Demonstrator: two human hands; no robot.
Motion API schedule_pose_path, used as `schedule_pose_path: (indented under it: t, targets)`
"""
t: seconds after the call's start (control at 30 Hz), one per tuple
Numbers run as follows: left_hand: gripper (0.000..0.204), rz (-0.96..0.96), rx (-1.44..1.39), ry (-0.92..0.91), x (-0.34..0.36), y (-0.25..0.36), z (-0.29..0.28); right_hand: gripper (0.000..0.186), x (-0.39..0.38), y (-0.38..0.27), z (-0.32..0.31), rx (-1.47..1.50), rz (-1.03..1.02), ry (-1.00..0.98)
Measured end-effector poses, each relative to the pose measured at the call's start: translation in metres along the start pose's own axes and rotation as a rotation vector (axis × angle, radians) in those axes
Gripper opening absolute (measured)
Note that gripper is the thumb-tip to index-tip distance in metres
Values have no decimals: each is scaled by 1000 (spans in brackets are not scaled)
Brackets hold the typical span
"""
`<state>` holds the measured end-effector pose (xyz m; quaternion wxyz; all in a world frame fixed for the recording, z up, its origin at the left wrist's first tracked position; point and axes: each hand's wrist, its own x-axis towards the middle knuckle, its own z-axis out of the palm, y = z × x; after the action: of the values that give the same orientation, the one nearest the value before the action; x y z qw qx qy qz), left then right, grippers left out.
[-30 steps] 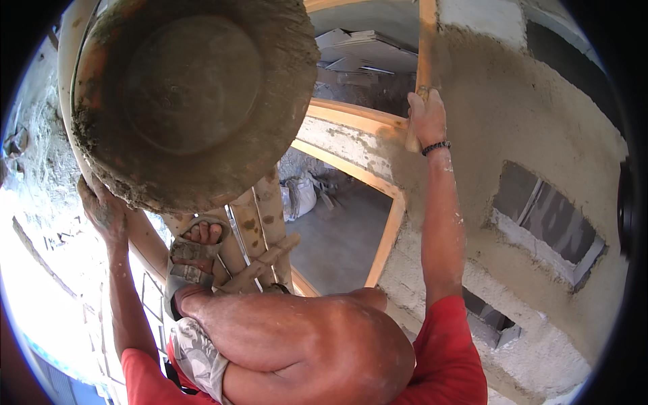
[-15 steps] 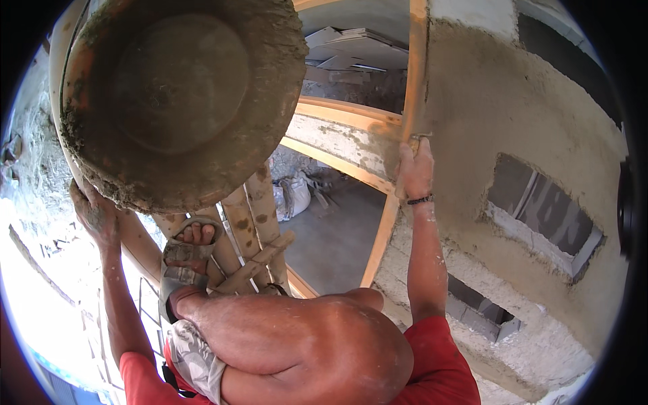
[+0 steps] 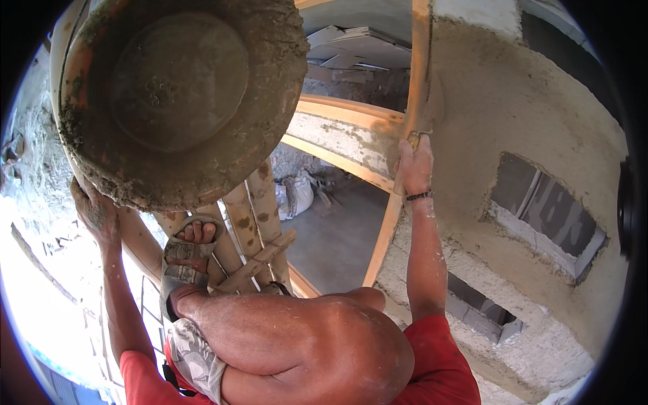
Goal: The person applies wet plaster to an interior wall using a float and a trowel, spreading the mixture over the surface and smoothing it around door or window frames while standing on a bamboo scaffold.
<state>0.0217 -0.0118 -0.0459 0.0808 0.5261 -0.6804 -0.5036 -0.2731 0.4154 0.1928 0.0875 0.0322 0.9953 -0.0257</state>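
Evidently, right hand [image 3: 416,169] curled round small tool [image 3: 414,138] beside wooden frame [image 3: 418,61]; left hand [image 3: 98,216] against pole [image 3: 138,243], grip unclear.

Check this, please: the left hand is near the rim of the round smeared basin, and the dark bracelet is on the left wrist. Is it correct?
Only the wrist is wrong: the head view shows the dark bracelet on the right wrist. The left hand is indeed near the rim of the basin.

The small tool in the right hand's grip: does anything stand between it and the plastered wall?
Nothing visible does. The small tool, in the right hand's grip, lies at the edge where the wooden frame meets the plastered wall; whether it touches is unclear.
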Motion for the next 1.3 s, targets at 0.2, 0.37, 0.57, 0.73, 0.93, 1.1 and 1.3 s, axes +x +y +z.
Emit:
schedule_pose_path:
  t: [0.2,0.37,0.57,0.73,0.93,1.1,1.3]
  targets:
    - [52,128,63,25,4,-16,-4,31,1,6,2,-73,-46,5]
    - [43,192,132,72,1,-3,1,28,7,21,9,-107,-114,59]
    - [64,62,59,-7,4,-12,-9,36,12,8,8,-81,-63,-7]
    - [51,74,90,55,-3,8,6,37,21,23,17,-228,-187,100]
    - [50,122,107,115,-1,5,2,27,-6,19,13,-304,-563,22]
    - [50,64,127,103,-3,13,6,21,-47,16,2,70,-60,-28]
    - [49,143,113,96,-1,4,3,19,-54,22,-3,148,18,-37]
